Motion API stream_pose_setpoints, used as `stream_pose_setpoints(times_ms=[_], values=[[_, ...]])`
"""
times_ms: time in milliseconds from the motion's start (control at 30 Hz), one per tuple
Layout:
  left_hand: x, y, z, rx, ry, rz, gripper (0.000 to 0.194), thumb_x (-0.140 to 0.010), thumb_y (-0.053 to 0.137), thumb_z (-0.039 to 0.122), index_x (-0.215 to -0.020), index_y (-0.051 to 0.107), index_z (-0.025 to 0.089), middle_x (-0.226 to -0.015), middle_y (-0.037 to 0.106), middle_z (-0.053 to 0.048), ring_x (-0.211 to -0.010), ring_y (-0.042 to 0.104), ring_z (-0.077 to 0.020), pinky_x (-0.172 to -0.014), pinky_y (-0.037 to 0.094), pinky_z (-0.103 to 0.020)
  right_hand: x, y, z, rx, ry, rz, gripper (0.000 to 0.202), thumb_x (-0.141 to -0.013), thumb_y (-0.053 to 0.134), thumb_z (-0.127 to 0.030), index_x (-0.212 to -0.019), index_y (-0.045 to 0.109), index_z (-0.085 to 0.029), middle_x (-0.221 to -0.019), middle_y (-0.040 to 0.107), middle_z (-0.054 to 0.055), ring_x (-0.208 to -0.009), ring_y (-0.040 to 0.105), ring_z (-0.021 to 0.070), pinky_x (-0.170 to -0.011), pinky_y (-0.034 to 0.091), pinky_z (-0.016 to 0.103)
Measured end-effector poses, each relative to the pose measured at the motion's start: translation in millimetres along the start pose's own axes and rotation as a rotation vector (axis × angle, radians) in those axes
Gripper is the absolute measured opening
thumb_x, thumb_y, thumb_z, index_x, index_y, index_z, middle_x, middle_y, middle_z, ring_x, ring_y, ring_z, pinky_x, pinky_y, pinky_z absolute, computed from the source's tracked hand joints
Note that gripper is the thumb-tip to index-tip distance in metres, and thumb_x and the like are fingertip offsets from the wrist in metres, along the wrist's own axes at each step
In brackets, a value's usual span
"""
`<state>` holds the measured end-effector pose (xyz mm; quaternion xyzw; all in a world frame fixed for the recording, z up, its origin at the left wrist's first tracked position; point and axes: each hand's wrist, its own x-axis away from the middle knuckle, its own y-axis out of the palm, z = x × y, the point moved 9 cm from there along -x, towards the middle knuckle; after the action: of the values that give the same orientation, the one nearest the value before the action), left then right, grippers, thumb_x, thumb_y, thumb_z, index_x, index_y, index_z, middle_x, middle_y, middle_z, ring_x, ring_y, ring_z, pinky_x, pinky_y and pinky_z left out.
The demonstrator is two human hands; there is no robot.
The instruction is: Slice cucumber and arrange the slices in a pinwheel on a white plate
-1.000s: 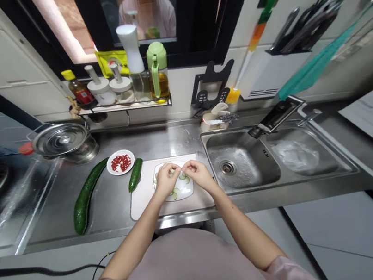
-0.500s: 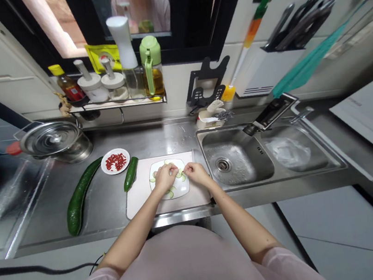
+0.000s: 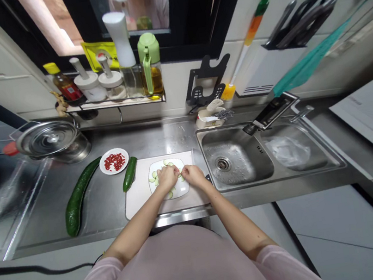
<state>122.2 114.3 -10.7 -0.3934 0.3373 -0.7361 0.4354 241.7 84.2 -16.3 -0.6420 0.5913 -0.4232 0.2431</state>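
Observation:
A white square plate [image 3: 182,190] with pale green cucumber slices [image 3: 153,178] set around its rim rests on a light cutting board [image 3: 136,207]. Above the plate, my left hand [image 3: 168,177] is closed, thumb and fingers pinched together; what lies between them is hidden. My right hand [image 3: 193,176] comes in from the plate's right edge, its fingertips pinched at a cucumber slice there. Both hands' fingertips nearly meet. A cut piece of cucumber [image 3: 130,174] lies across the board's left edge.
Left of the board are a small plate of red bits [image 3: 114,161], a long whole cucumber [image 3: 81,198] and a lidded steel pot [image 3: 54,141]. A double sink [image 3: 238,155] with a faucet [image 3: 270,113] is at the right. Bottles and jars stand on a wall rack [image 3: 121,102].
My right hand has shifted slightly left, toward my left hand. My left hand has moved a little lower over the plate, showing more slices at its left.

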Motion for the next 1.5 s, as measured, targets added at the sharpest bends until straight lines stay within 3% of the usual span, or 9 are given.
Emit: stream_pose_setpoints(times_ms=[800, 1233, 1500], values=[[-2, 13.0, 2, -0.063, -0.017, -0.073, 0.021, -0.087, 0.05, 0.031, -0.086, 0.069, 0.022, -0.098, 0.07, -0.007, -0.101, 0.057, -0.0262, -0.09, 0.032, -0.042, -2, 8, 2, 0.134, 0.041, -0.039, 0.019, -0.086, 0.051, -0.027, -0.087, 0.068, -0.019, -0.088, 0.07, 0.005, -0.076, 0.058, 0.0144, -0.059, 0.027, 0.022], [-4, 12.1, 5, -0.084, -0.001, -0.055, 0.025, -0.086, 0.047, 0.03, -0.084, 0.07, 0.021, -0.095, 0.07, -0.009, -0.101, 0.057, -0.0271, -0.09, 0.033, -0.043, -9, 10, 7, 0.057, 0.042, -0.002, 0.012, -0.082, 0.055, -0.024, -0.087, 0.065, -0.02, -0.08, 0.067, 0.002, -0.071, 0.054, 0.013, -0.059, 0.027, 0.021], [-3, 8.2, 8, -0.102, 0.0, -0.051, 0.026, -0.086, 0.046, 0.028, -0.083, 0.07, 0.02, -0.094, 0.07, -0.009, -0.099, 0.057, -0.0265, -0.088, 0.032, -0.042, -11, -2, 10, -0.033, 0.061, 0.009, 0.01, -0.079, 0.057, -0.021, -0.087, 0.063, -0.02, -0.076, 0.064, 0.0, -0.066, 0.051, 0.012, -0.057, 0.028, 0.021]])
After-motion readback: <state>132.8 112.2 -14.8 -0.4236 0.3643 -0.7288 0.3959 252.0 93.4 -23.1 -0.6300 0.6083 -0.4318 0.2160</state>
